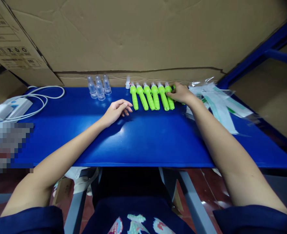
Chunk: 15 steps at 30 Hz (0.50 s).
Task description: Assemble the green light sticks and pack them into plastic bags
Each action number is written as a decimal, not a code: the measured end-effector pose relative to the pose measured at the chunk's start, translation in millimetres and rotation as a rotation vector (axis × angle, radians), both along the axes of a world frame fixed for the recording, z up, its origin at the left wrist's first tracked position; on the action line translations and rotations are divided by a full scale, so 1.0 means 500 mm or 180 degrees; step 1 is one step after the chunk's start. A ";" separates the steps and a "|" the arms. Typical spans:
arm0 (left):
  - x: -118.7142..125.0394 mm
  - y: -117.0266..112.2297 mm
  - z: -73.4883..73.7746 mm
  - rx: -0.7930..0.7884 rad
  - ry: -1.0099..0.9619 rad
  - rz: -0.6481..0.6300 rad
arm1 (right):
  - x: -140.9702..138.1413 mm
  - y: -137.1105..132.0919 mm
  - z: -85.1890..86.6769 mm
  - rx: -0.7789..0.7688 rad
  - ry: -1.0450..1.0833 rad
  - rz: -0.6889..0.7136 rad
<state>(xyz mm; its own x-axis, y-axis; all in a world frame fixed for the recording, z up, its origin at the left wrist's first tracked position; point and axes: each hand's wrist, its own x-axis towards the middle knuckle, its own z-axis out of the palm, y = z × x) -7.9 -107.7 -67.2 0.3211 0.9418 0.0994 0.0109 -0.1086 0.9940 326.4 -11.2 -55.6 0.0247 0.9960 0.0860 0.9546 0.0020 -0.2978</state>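
Note:
A row of several bright green wand-like sticks (155, 96) lies on the blue table, each with a rounded collar and a clear tip pointing away from me. My right hand (181, 93) is at the right end of the row, its thumb and fingers closed around a green stick that they partly hide. Below its palm a small bit of green shows. My left hand (117, 112) rests on the table just left of the row, holding nothing, fingers loosely curved and apart. Behind the row's left end stands a small white-based cap with a clear top (128, 82).
Several clear plastic bottle-shaped covers (99, 90) stand at the back left. Plastic bags with white and green strips (217, 102) lie at the right. A white adapter (20, 106) with its cable (45, 97) sits far left. Cardboard (133, 39) walls the table's back.

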 end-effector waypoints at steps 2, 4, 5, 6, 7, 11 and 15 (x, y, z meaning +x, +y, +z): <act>0.000 0.001 -0.001 0.0005 0.0003 -0.0011 | 0.001 0.000 0.000 -0.0004 -0.0031 0.0016; 0.000 0.001 -0.002 0.0006 0.0006 -0.0027 | 0.002 0.000 0.001 0.0007 -0.0043 0.0029; 0.000 0.001 -0.001 0.0007 0.0008 -0.0031 | 0.001 -0.001 0.001 0.0015 -0.0050 0.0034; 0.000 0.001 -0.001 0.0004 0.0012 -0.0035 | 0.001 -0.002 0.001 0.0021 -0.0059 0.0037; 0.000 0.001 0.000 -0.0003 0.0015 -0.0040 | 0.000 -0.003 0.001 0.0021 -0.0067 0.0038; -0.002 0.000 0.001 -0.0006 0.0031 -0.0042 | -0.002 -0.004 0.002 0.0027 -0.0070 0.0050; -0.003 0.000 -0.002 0.0006 0.0057 -0.0046 | 0.006 -0.002 -0.001 0.0073 -0.0083 0.0055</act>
<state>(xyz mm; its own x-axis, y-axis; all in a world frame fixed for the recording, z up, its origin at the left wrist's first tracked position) -9.6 -107.6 -68.0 0.3363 0.9369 0.0953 0.0272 -0.1108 0.9935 329.5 -12.0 -56.2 0.0051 0.9940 0.1092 0.9618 0.0250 -0.2726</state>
